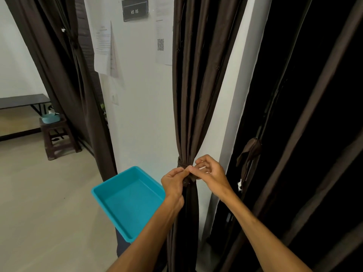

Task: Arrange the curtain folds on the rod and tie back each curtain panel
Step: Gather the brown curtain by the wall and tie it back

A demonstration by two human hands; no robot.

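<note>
My only camera rides on my head, facing forward and down along both forearms. My left grip and right grip pinch the tie band close below it, just under mid-frame. The wide lens bows the curtain above the grips and reaches the floor far left of them.

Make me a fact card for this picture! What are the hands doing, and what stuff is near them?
curtain: dark brown fabric curtain panel, gathered in the middle
tie: brown fabric tie band, wrapped round the panel
left hand: pinches the band
right hand: pinches the band too
tray: teal rectangular plastic tray, left of the panel
sign: black wall sign, reads WS 05
</note>
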